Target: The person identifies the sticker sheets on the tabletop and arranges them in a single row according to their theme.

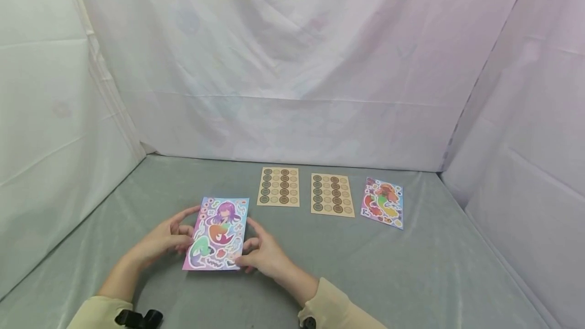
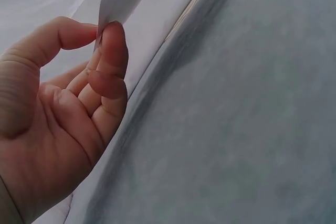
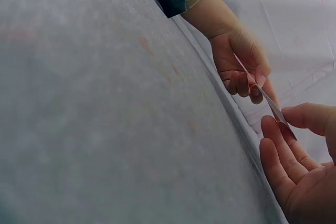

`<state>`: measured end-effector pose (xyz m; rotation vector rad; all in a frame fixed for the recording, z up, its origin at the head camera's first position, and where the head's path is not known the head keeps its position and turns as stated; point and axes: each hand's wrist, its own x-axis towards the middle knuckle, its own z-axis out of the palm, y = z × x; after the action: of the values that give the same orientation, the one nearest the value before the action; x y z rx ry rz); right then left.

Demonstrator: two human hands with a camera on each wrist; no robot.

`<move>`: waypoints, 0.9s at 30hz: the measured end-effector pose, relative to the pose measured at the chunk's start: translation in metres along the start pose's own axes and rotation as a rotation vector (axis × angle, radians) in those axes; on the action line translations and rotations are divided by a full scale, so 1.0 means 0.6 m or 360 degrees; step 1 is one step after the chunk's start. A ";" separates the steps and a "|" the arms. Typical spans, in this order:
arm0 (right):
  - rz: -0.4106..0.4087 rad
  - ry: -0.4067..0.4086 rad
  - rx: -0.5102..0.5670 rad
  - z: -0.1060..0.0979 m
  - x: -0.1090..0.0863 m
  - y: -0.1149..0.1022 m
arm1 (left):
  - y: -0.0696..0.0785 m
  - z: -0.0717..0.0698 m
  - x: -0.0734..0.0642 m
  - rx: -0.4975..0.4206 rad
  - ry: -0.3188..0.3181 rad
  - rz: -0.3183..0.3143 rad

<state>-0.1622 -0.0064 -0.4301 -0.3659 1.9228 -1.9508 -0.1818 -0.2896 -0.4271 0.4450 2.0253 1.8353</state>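
A mermaid sticker sheet (image 1: 219, 235), pink, purple and blue, is held between both hands above the grey tabletop. My left hand (image 1: 162, 237) pinches its left edge between thumb and fingers. At the lower right edge, my right hand (image 1: 267, 253) pinches it the same way. In the left wrist view the left hand (image 2: 63, 87) grips the sheet's pale underside (image 2: 123, 1). Seen nearly edge-on in the right wrist view, the sheet (image 3: 270, 103) spans from the left hand (image 3: 244, 61) to the right hand (image 3: 304, 166).
Two tan sheets of round stickers, one left (image 1: 278, 187) and one right (image 1: 332, 195), lie flat farther back. Right of them lies another colourful mermaid sticker sheet (image 1: 383, 203). White cloth walls (image 1: 292, 65) enclose the grey table (image 1: 411, 278) at the back and sides.
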 end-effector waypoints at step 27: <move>-0.0006 -0.0045 -0.0139 -0.004 0.004 0.007 | -0.011 -0.017 -0.013 -0.0045 -0.0129 -0.0110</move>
<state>-0.1649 -0.0053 -0.4346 -0.4186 1.9950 -1.8583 -0.1799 -0.3028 -0.4325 0.4295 1.9347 1.7735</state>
